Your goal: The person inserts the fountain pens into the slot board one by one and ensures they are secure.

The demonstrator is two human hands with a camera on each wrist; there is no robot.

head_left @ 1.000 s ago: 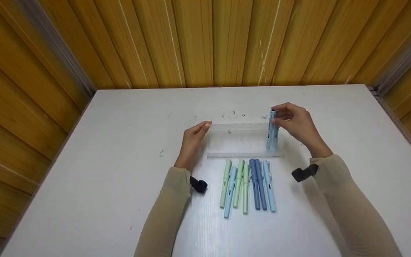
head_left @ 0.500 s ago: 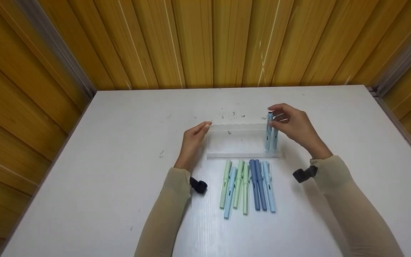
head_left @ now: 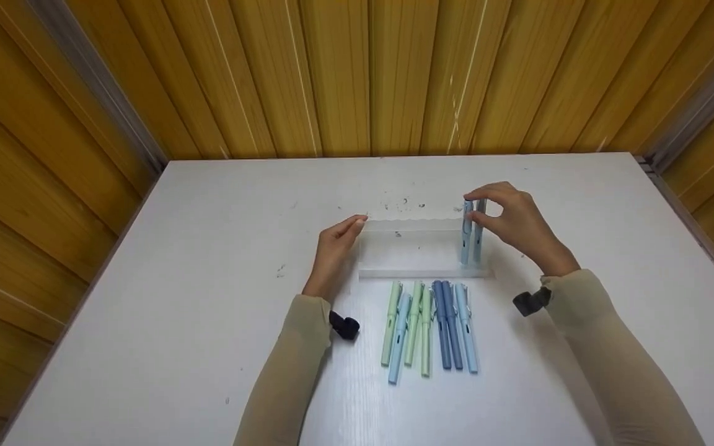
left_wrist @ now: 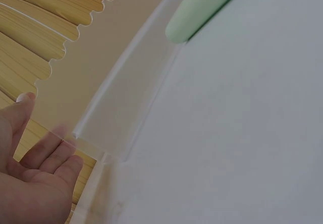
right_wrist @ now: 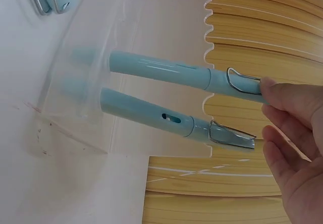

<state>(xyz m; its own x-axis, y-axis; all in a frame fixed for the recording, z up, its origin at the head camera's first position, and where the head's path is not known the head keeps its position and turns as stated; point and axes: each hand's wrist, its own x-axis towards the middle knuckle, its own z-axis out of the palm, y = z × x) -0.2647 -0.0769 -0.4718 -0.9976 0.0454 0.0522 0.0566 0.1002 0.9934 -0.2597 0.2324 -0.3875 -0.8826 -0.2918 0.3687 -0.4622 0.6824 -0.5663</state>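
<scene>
A clear acrylic pen stand (head_left: 409,248) with a scalloped top edge stands on the table. My left hand (head_left: 336,251) holds its left edge, the thumb (left_wrist: 25,99) at the scalloped side and fingers behind the panel. At the stand's right end, my right hand (head_left: 514,222) pinches the clip end of a light blue pen (right_wrist: 161,71) between thumb and fingertip. This pen stands nearly upright, its lower end in the stand's front ledge. A second light blue pen (right_wrist: 146,114) leans in the stand beside it, to its right in the head view, apart from it.
In front of the stand lie several pens side by side: green pens (head_left: 390,325), dark blue pens (head_left: 442,325) and light blue pens (head_left: 466,328). The white table (head_left: 208,279) meets a yellow wood-patterned wall (head_left: 344,80) at its back edge.
My right hand has shifted the pinched pen slightly left, and it now stands apart from the second pen and more upright. The left hand keeps its hold on the stand.
</scene>
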